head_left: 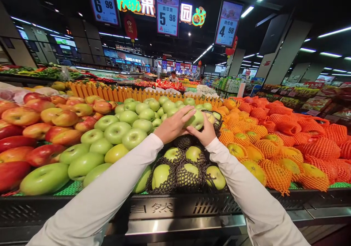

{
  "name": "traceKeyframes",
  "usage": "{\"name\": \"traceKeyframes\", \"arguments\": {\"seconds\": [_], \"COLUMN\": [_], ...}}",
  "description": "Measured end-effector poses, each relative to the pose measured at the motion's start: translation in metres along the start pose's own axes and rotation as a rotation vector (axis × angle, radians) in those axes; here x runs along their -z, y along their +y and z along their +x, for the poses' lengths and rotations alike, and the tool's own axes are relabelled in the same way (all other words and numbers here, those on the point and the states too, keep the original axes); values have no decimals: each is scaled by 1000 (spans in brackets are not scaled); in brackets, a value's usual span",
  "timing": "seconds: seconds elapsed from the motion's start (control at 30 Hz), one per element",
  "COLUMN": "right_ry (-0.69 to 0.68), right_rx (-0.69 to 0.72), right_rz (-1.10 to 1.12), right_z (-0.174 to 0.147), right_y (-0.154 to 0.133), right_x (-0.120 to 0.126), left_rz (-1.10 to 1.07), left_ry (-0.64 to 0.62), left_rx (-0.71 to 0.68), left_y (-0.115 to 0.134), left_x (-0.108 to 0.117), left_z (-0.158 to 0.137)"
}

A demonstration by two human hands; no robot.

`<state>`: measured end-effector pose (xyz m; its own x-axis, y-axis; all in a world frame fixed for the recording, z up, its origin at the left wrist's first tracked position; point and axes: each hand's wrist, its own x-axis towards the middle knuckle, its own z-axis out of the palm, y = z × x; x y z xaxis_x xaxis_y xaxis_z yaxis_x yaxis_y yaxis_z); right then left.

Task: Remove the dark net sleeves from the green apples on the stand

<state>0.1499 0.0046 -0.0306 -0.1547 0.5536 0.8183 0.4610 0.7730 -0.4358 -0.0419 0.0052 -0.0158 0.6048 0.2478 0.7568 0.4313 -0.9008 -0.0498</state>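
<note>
A green apple (196, 119) is held up between my two hands, above the middle of the fruit display. My left hand (174, 124) grips its left side, fingers pointing forward over its top. My right hand (205, 131) holds it from the right, thumb across the near side; its other fingers are partly hidden. Just beyond my right hand is a piece of fruit in a black foam net (216, 119). Below my hands, several green apples in black foam nets (189, 172) sit in rows at the front. Loose green apples (117, 132) are heaped to the left.
Red and yellow apples (46, 123) fill the far left. Oranges in orange foam nets (255, 147) and fruit in red nets (315, 136) lie to the right. A black display edge (82, 207) runs along the front. A low orange fence (101, 93) stands behind, and a person (173, 77) is farther back.
</note>
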Motion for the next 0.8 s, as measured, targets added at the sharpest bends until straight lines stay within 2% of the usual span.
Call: {"name": "traceKeyframes", "arguments": {"seconds": [0.13,0.23,0.33,0.47,0.57,0.63,0.7,0.8], "right_ry": [134,291,493,655,712,739,736,699], "right_rx": [-51,-83,-143,-301,-398,-424,-434,-422], "right_rz": [-88,-58,26,237,394,458,515,546], "right_z": [1,3,6,13,19,23,25,27], "right_y": [2,8,15,25,30,33,35,38], "right_x": [2,7,10,9,8,8,9,12], "left_rz": [-109,-181,-194,-211,-200,-145,-98,-29], "left_ry": [-72,-265,-480,-576,-574,-524,-401,-117], "left_rx": [242,370,453,473,482,485,464,445], "left_y": [8,11,7,-1,-2,-1,-1,-4], "left_x": [2,2,-2,-5,-4,-1,2,8], "left_z": [0,-2,-7,-11,-9,-7,-5,-4]}}
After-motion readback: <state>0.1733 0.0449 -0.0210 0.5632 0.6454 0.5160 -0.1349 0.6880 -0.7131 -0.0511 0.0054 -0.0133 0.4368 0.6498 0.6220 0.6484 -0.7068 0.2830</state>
